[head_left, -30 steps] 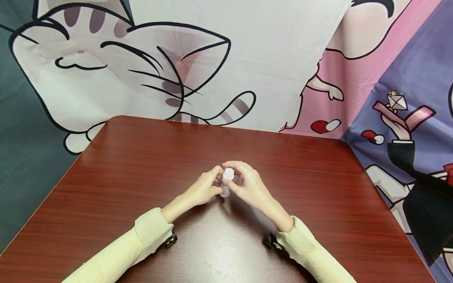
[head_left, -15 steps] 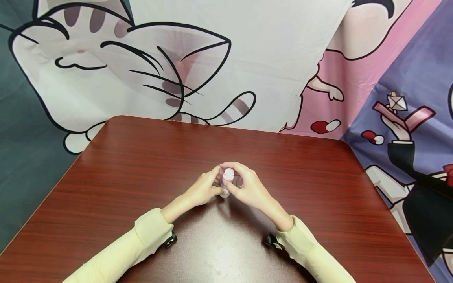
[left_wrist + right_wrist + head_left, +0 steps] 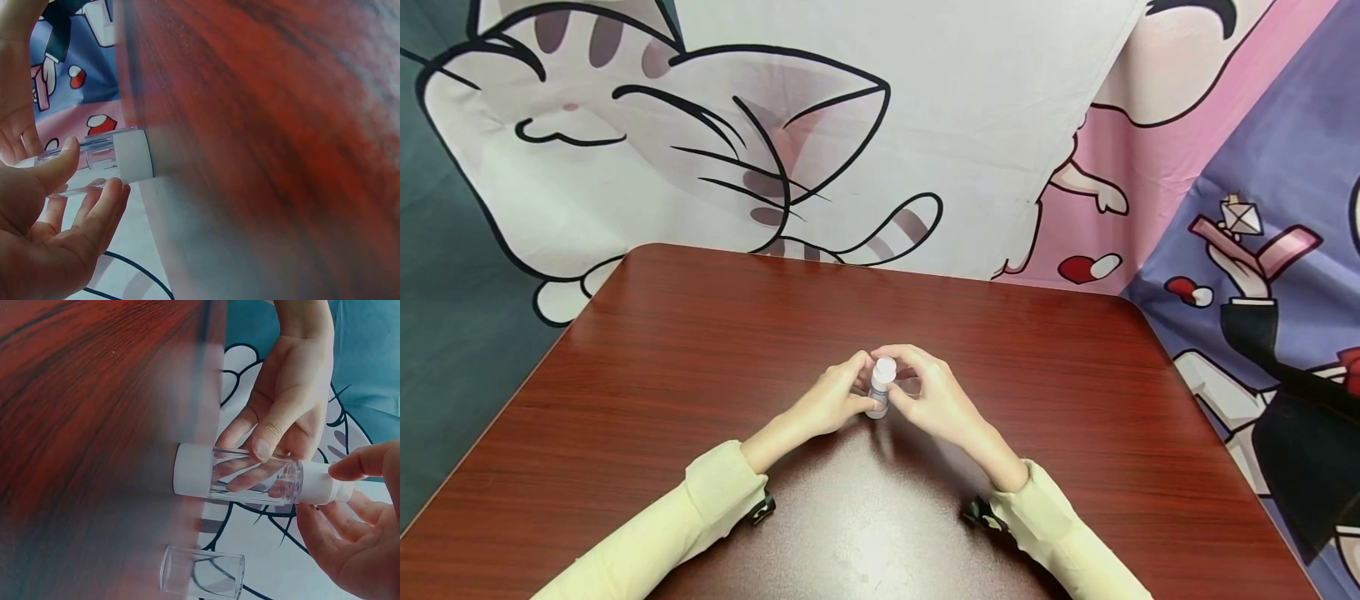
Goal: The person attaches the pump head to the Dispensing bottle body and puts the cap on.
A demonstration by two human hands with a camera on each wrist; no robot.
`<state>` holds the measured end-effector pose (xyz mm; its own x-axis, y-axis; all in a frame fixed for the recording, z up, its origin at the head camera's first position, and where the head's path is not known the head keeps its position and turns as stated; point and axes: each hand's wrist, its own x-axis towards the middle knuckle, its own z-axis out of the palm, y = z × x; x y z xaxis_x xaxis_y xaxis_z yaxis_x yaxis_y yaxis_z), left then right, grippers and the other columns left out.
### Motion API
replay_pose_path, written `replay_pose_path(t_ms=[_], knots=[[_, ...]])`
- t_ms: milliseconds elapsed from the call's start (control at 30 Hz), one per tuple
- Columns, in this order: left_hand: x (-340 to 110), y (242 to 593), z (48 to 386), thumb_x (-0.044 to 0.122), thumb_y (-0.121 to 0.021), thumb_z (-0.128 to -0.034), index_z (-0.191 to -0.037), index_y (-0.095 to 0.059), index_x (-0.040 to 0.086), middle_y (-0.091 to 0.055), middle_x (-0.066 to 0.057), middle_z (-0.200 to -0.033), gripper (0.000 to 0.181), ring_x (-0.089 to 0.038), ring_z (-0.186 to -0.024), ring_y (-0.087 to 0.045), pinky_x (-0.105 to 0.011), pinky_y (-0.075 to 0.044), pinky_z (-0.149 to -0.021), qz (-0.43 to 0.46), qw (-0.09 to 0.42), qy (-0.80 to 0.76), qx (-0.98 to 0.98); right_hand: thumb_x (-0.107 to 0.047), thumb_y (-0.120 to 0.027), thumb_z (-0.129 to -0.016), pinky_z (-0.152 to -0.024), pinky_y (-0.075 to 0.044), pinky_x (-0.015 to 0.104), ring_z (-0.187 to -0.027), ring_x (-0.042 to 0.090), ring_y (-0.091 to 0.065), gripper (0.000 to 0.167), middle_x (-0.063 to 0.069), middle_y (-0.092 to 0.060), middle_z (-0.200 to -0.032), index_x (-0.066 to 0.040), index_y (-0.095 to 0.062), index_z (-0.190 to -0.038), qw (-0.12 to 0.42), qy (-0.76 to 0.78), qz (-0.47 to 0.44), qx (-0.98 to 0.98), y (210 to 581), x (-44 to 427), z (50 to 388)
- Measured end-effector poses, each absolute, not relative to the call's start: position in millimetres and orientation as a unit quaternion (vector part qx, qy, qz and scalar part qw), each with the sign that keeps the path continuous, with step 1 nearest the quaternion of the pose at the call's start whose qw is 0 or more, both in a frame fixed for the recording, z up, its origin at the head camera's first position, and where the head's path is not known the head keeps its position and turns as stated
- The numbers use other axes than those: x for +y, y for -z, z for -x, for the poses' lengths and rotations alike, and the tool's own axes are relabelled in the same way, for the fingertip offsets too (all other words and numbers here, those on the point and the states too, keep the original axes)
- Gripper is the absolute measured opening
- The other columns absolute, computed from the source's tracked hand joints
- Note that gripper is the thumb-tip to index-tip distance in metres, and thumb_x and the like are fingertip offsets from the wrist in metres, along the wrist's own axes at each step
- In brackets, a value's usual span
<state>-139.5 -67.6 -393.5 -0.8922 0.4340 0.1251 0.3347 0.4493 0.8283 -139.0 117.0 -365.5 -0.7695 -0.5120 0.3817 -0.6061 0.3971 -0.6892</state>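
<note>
One bottle (image 3: pixel 882 387), I see, stands upright between left hand (image 3: pixel 831 400) gripping its body (image 3: pixel 255 481) and right hand (image 3: pixel 932 400) pinching its top (image 3: pixel 315 482).

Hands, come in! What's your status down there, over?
Left hand grips clear white-based bottle, upright. Right hand pinches its white top. Clear cap stands close by, apparently not blocking.

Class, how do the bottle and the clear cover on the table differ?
The bottle has a white base and white top, while the clear cover shows no white. The bottle is taller than the clear cover. The left hand and right hand hold the bottle; neither touches the clear cover. Both things have see-through walls and stand on the table.
</note>
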Motion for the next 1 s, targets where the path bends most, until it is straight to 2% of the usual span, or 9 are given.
replay_pose_path(t_ms=[267, 533, 633, 800, 900, 1000], knots=[[-67.1, 394.0, 139.3, 0.006, -0.075, -0.0808, -0.104, -0.052, 0.005, -0.069, -0.012, -0.101, 0.032, -0.024, -0.093, -0.069, -0.033, -0.057, -0.079, -0.221, 0.052, -0.475, 0.850, 0.003, -0.067, -0.082, -0.076, -0.058, 0.037, -0.087, 0.017, -0.066, 0.035, 0.005, -0.066, -0.107, -0.004, -0.062, -0.116, 0.073, -0.438, -0.331, -0.833, 366.1, 116.0, 139.5], [-65.9, 393.6, 140.8, 0.008, -0.074, -0.0816, -0.103, -0.052, 0.007, -0.071, -0.010, -0.099, 0.031, -0.022, -0.093, -0.069, -0.031, -0.057, -0.078, -0.216, 0.060, -0.475, 0.851, -0.005, -0.073, -0.081, -0.073, -0.058, 0.028, -0.082, 0.014, -0.063, 0.033, 0.003, -0.066, -0.098, -0.007, -0.064, -0.113, 0.100, -0.415, -0.317, -0.847, 367.4, 113.9, 141.6], [-66.2, 393.0, 141.0, 0.008, -0.074, -0.0822, -0.103, -0.052, 0.007, -0.070, -0.010, -0.101, 0.030, -0.022, -0.094, -0.069, -0.031, -0.057, -0.079, -0.215, 0.062, -0.476, 0.850, -0.008, -0.074, -0.081, -0.072, -0.057, 0.025, -0.084, 0.013, -0.062, 0.033, 0.002, -0.066, -0.099, -0.009, -0.064, -0.113, 0.105, -0.403, -0.310, -0.855, 367.8, 112.8, 142.3], [-66.7, 393.0, 140.8, 0.008, -0.074, -0.0818, -0.102, -0.052, 0.006, -0.070, -0.010, -0.102, 0.030, -0.023, -0.096, -0.069, -0.033, -0.057, -0.082, -0.217, 0.059, -0.475, 0.851, -0.012, -0.076, -0.081, -0.076, -0.055, 0.027, -0.093, 0.013, -0.061, 0.038, 0.001, -0.066, -0.109, -0.011, -0.063, -0.117, 0.101, -0.404, -0.317, -0.852, 367.9, 111.1, 142.6], [-67.1, 393.8, 141.0, 0.009, -0.075, -0.0810, -0.102, -0.052, 0.006, -0.070, -0.009, -0.099, 0.032, -0.022, -0.095, -0.069, -0.033, -0.057, -0.081, -0.215, 0.057, -0.473, 0.853, -0.012, -0.073, -0.083, -0.079, -0.053, 0.026, -0.098, 0.013, -0.061, 0.041, 0.001, -0.066, -0.116, -0.011, -0.060, -0.122, 0.085, -0.418, -0.328, -0.843, 367.3, 111.4, 140.6], [-67.9, 394.7, 140.6, 0.008, -0.075, -0.0811, -0.103, -0.051, 0.005, -0.070, -0.010, -0.096, 0.033, -0.022, -0.092, -0.069, -0.032, -0.057, -0.079, -0.221, 0.054, -0.472, 0.852, -0.006, -0.069, -0.084, -0.085, -0.054, 0.025, -0.105, 0.014, -0.062, 0.042, 0.003, -0.065, -0.121, -0.010, -0.058, -0.125, 0.058, -0.438, -0.331, -0.834, 366.5, 112.4, 137.9]])
